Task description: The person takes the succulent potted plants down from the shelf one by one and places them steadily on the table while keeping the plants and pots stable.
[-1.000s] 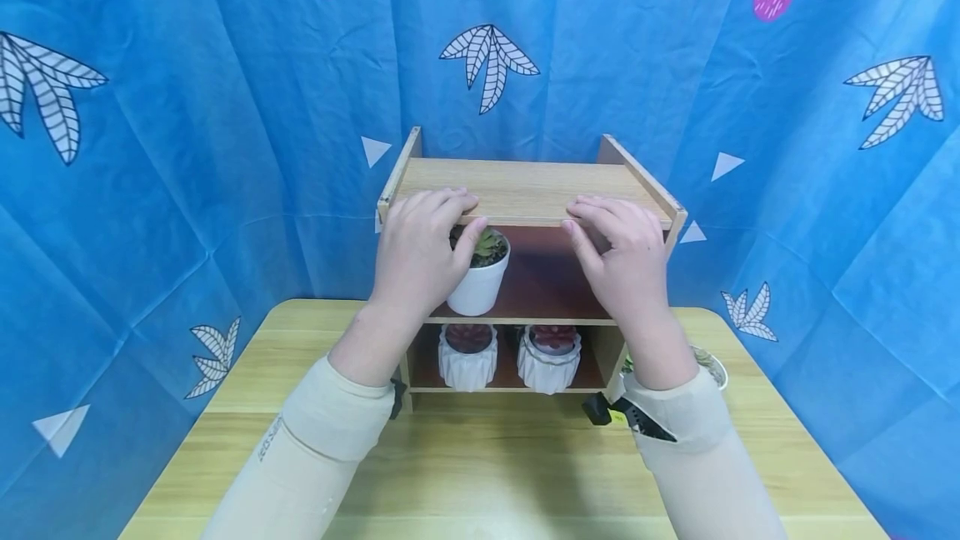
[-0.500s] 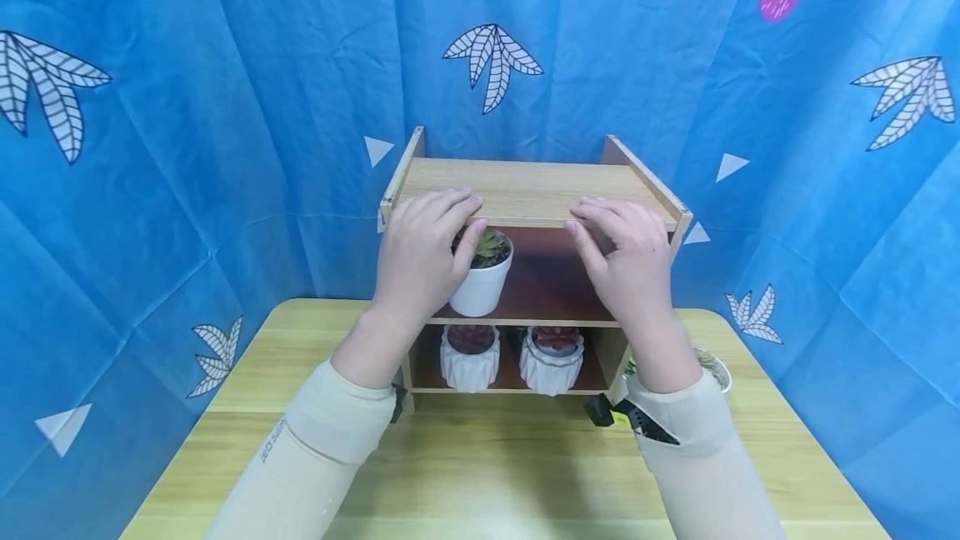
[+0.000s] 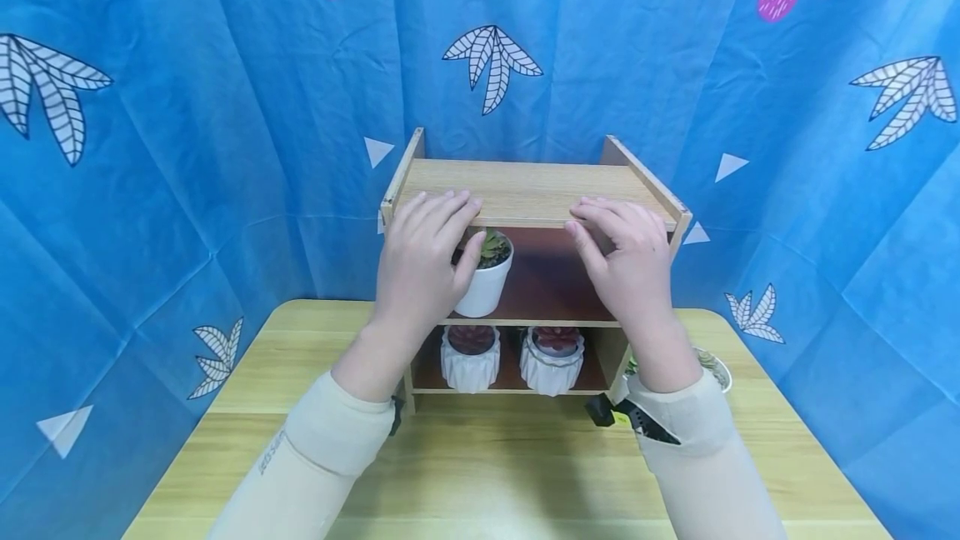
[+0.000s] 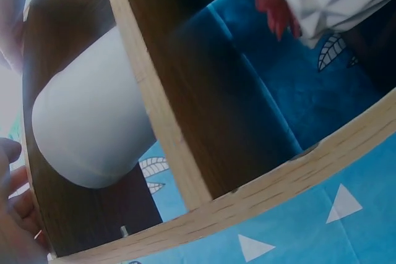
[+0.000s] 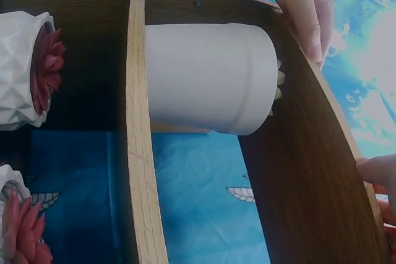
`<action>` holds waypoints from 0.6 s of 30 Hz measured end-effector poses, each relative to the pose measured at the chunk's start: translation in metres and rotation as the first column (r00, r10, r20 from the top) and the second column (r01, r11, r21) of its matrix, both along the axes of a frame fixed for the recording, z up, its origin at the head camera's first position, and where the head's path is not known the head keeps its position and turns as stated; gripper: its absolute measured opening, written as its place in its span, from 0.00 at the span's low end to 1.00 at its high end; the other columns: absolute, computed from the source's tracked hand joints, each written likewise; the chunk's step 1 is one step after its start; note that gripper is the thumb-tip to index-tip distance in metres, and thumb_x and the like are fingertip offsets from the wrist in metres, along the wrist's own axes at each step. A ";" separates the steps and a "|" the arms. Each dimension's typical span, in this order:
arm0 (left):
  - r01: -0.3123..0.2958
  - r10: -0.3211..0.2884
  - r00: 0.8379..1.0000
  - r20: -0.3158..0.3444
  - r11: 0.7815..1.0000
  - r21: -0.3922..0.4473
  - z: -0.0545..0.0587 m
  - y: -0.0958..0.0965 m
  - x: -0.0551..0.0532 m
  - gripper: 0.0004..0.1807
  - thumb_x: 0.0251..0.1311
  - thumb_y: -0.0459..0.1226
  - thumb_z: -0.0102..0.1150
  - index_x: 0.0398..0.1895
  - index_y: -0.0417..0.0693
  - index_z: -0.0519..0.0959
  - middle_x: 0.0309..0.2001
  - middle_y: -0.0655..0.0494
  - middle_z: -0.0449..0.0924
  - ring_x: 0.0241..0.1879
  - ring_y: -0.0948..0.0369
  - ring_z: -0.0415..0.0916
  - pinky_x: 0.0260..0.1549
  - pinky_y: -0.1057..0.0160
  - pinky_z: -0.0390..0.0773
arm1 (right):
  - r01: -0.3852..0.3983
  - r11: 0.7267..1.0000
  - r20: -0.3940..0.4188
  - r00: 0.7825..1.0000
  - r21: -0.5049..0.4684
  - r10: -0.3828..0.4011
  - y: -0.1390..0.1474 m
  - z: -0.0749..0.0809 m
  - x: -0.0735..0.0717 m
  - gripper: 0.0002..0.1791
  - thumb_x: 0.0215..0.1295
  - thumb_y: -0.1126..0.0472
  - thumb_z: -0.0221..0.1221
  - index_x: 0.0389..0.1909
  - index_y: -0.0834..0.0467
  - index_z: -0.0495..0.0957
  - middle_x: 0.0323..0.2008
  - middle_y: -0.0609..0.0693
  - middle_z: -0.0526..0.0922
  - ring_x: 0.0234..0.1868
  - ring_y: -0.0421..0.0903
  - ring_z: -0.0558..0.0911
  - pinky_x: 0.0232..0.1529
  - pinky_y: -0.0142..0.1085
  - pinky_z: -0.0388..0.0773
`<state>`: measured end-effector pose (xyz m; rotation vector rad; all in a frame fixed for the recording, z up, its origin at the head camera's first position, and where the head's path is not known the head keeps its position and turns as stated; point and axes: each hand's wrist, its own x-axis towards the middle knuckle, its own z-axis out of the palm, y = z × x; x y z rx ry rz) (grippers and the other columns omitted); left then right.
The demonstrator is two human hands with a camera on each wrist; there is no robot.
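A small wooden shelf (image 3: 536, 188) stands on the table. My left hand (image 3: 422, 261) rests its fingers on the top board near the left side, with the thumb bent down below the front edge. My right hand (image 3: 627, 257) grips the same edge further right, fingers above and thumb at the front. Under the top board, behind the left thumb, a white pot (image 3: 484, 286) holds a green succulent. On the lower level stand two white faceted pots with red succulents, the left one (image 3: 470, 361) and the right one (image 3: 551, 363).
Another white pot with a green plant (image 3: 711, 367) stands on the table right of the shelf, partly behind the right forearm. A blue patterned curtain (image 3: 225, 107) surrounds the wooden table (image 3: 480, 473) at the back and sides.
My left hand has shifted slightly, and its thumb has dropped lower below the board's edge. The right hand and the pots stay in place. The view has moved a little.
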<state>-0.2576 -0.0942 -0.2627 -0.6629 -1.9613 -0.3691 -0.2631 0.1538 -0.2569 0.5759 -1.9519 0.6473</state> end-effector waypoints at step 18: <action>0.054 -0.047 0.997 -0.057 0.990 0.128 -0.038 0.002 0.016 0.22 0.66 0.41 0.57 0.60 0.42 0.80 0.69 0.43 0.70 0.72 0.48 0.62 0.71 0.49 0.59 | -0.009 1.000 0.006 1.000 -0.004 0.009 0.002 0.001 0.000 0.13 0.63 0.59 0.68 0.47 0.58 0.87 0.48 0.54 0.87 0.53 0.54 0.81 0.57 0.54 0.67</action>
